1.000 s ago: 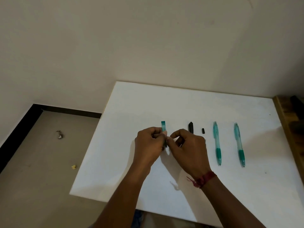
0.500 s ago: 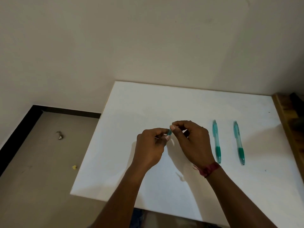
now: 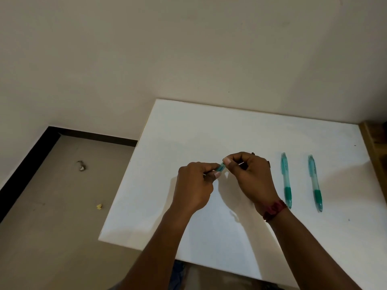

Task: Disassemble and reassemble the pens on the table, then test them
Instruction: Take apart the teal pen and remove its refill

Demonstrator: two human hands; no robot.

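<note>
Over the middle of the white table [image 3: 209, 126], my left hand [image 3: 196, 185] and my right hand [image 3: 249, 174] meet on one teal pen piece [image 3: 220, 166]. Each hand pinches an end of it; only a short stretch of teal shows between the fingertips. A thin pale part [image 3: 241, 163] sticks out inside my right hand's curled fingers. Two whole teal pens [image 3: 286, 181] [image 3: 314, 183] lie side by side to the right, tips toward me. Small dark pen parts [image 3: 253, 153] peek out behind my right hand, mostly hidden.
The table's left edge [image 3: 123, 185] drops to a grey floor with bits of litter [image 3: 81, 165] [image 3: 99, 206]. A wall stands close behind the table. A wooden edge [image 3: 374, 147] runs along the table's right side.
The teal piece stood upright in my left hand one second ago; now it lies slanted between both hands' fingertips. My right hand has risen and covers the dark parts on the table.
</note>
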